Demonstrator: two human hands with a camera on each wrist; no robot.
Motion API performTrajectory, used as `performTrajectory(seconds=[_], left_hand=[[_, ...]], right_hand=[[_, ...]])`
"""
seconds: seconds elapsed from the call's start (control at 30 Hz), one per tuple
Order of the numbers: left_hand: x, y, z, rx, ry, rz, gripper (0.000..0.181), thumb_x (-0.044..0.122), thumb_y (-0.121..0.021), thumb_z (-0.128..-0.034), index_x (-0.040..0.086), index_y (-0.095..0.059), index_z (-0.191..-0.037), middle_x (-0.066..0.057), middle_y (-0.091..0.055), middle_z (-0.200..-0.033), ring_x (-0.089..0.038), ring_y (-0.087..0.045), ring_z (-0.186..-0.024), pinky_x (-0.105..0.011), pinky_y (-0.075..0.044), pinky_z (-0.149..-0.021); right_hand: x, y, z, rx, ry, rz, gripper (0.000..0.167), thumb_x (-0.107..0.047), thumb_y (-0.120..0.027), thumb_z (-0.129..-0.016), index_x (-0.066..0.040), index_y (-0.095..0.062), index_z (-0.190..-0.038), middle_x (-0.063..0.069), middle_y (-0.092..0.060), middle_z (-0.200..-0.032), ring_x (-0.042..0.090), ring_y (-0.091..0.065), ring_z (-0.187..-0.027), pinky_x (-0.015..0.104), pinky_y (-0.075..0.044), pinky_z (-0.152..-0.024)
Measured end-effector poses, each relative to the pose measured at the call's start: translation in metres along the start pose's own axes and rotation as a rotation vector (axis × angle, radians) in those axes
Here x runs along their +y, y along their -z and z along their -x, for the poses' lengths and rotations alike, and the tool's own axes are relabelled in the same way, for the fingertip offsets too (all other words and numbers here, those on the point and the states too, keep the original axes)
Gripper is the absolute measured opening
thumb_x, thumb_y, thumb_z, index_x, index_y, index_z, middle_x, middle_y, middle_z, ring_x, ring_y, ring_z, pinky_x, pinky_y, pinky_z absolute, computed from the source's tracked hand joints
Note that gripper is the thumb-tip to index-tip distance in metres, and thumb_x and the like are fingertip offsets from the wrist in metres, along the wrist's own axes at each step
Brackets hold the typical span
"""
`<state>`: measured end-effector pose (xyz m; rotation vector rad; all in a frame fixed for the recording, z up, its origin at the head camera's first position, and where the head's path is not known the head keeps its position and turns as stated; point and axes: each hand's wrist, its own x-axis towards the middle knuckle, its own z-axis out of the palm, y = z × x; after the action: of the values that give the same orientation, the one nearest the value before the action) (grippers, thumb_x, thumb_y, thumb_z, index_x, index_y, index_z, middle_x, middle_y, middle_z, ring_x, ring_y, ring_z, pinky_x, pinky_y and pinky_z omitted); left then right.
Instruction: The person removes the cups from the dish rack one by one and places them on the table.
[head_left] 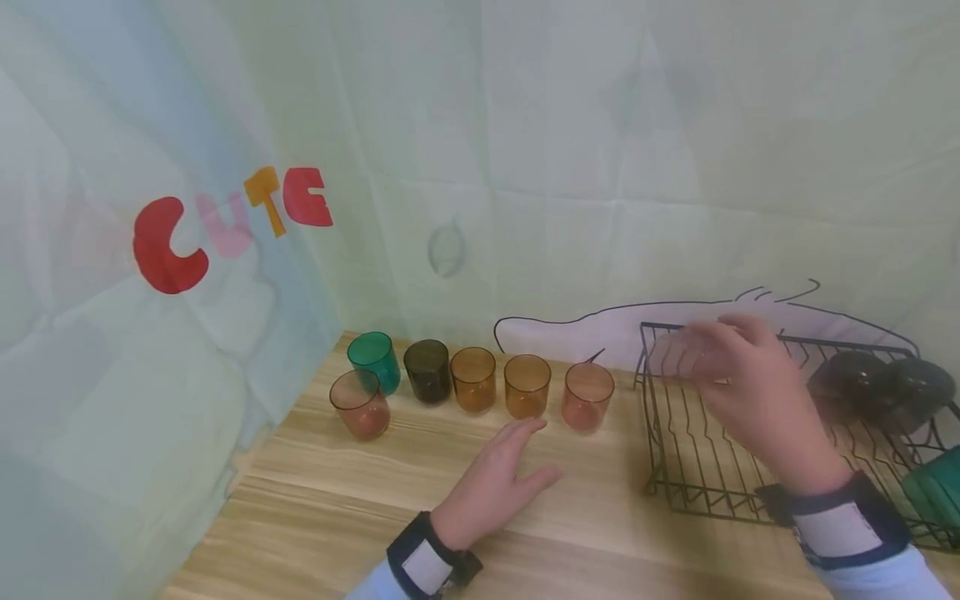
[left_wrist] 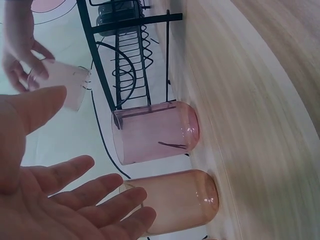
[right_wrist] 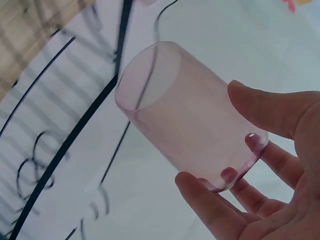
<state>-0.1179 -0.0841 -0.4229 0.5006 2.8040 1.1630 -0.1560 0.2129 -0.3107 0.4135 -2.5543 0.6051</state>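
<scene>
My right hand (head_left: 765, 400) holds a clear pink glass (right_wrist: 175, 110), thumb on one side and fingers around its base. The glass is tilted, over the left end of a black wire dish rack (head_left: 817, 340). My left hand (head_left: 495, 483) hangs over the table, fingers spread and holding nothing. It is nearest to an amber glass (head_left: 527, 387) and a pink glass (head_left: 588, 400), which stand upright in a row. Farther left in that row are another amber glass (head_left: 473, 382), a dark grey glass (head_left: 428, 373) and a green glass (head_left: 375, 362).
Another pink glass (head_left: 362, 412) stands in front of the green one. Dark glasses (head_left: 851, 379) lie in the rack's right part, with a teal glass (head_left: 937, 487) at its right edge. A printed cloth (head_left: 555, 167) hangs behind the wooden table (head_left: 337, 517) and along its left.
</scene>
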Motion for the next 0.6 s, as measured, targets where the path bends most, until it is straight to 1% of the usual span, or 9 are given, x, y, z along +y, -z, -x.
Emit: performTrajectory(seconds=[0.1,0.13,0.23,0.4,0.5,0.6], left_hand=[[0.002,-0.001,-0.001,0.007,-0.019,0.000,0.073,0.070,-0.043,-0.0829,0.027,-0.036,-0.142,0.005,-0.040,-0.146,-0.014,-0.039,-0.133,-0.041,-0.039,-0.108],[0.002,-0.001,-0.001,0.010,-0.030,0.001,0.072,0.069,-0.043,-0.0836,0.027,-0.036,-0.142,0.005,-0.041,-0.146,-0.015,-0.040,-0.133,-0.040,-0.039,-0.108],[0.003,-0.002,-0.002,0.014,-0.058,0.000,0.071,0.067,-0.042,-0.0856,0.024,-0.037,-0.141,0.002,-0.042,-0.145,-0.015,-0.041,-0.133,-0.040,-0.039,-0.108],[0.007,-0.004,-0.004,0.018,-0.089,0.009,0.063,0.062,-0.044,-0.0887,0.026,-0.038,-0.140,0.000,-0.044,-0.144,-0.014,-0.042,-0.131,-0.039,-0.040,-0.107],[0.010,-0.006,-0.005,0.020,-0.118,0.023,0.055,0.052,-0.049,-0.0918,0.028,-0.037,-0.140,0.001,-0.045,-0.143,-0.013,-0.043,-0.131,-0.039,-0.040,-0.107],[0.013,-0.007,-0.006,0.015,-0.140,0.038,0.052,0.043,-0.051,-0.0937,0.030,-0.035,-0.141,0.003,-0.044,-0.144,-0.012,-0.043,-0.131,-0.038,-0.040,-0.107]], right_hand=[[-0.015,-0.006,0.000,0.052,0.079,-0.024,0.056,-0.006,-0.075,-0.071,-0.017,-0.059,-0.124,0.015,-0.048,-0.127,0.027,-0.059,-0.089,0.044,-0.055,-0.065],[-0.019,-0.009,-0.001,0.057,0.096,-0.030,0.058,-0.007,-0.077,-0.070,-0.019,-0.059,-0.125,0.014,-0.049,-0.125,0.025,-0.059,-0.089,0.042,-0.056,-0.067],[-0.032,-0.017,-0.001,0.079,0.150,-0.034,0.057,-0.010,-0.078,-0.071,-0.019,-0.059,-0.124,0.012,-0.051,-0.121,0.022,-0.059,-0.089,0.039,-0.056,-0.069],[-0.051,-0.030,0.002,0.077,0.169,-0.064,0.056,-0.015,-0.081,-0.069,-0.018,-0.061,-0.121,0.016,-0.052,-0.124,0.028,-0.059,-0.098,0.043,-0.057,-0.075],[-0.060,-0.039,0.005,0.072,0.178,-0.093,0.055,-0.016,-0.082,-0.067,-0.018,-0.062,-0.119,0.015,-0.052,-0.126,0.030,-0.057,-0.106,0.045,-0.055,-0.081],[-0.067,-0.047,0.009,0.071,0.178,-0.111,0.055,-0.018,-0.082,-0.068,-0.020,-0.062,-0.119,0.013,-0.052,-0.127,0.028,-0.056,-0.108,0.043,-0.055,-0.083]])
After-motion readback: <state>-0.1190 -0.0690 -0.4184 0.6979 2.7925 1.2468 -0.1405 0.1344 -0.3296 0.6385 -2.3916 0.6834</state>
